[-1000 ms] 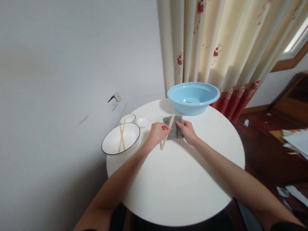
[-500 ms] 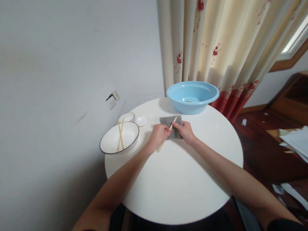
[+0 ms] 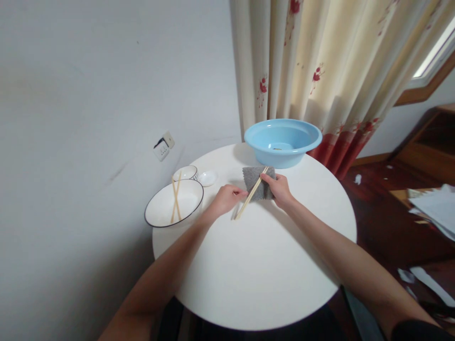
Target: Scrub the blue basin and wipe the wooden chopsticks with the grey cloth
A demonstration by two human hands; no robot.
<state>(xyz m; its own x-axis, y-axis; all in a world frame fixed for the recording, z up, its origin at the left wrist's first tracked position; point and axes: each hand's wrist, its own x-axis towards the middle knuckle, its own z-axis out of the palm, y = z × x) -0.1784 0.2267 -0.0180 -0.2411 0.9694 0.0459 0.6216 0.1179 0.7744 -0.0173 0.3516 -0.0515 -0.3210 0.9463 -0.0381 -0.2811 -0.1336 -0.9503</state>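
Observation:
My right hand (image 3: 280, 189) is closed around a folded grey cloth (image 3: 251, 176) with zigzag edges. Its thumb presses a pair of light wooden chopsticks (image 3: 245, 207) against the cloth. The chopsticks slant down to the left, their lower ends just over the white table. At the cloth's lower left corner, my left hand (image 3: 227, 198) has thumb and fingers pinched together, seemingly on the cloth's edge beside the chopsticks. Farther left, two crossed chopsticks (image 3: 176, 201) rest in a large white bowl (image 3: 156, 210) with a dark rim.
A light blue basin (image 3: 280, 158) stands at the back of the round white table (image 3: 256, 274); something small lies inside. Behind the large bowl are a small white bowl (image 3: 186, 173) and a little white dish (image 3: 208, 178). The wall is at left, the curtain (image 3: 284, 61) behind.
My left hand has slid left off the chopsticks to the cloth's edge. The cloth and chopsticks, in my right hand, have shifted slightly right and up, and more of the chopsticks shows.

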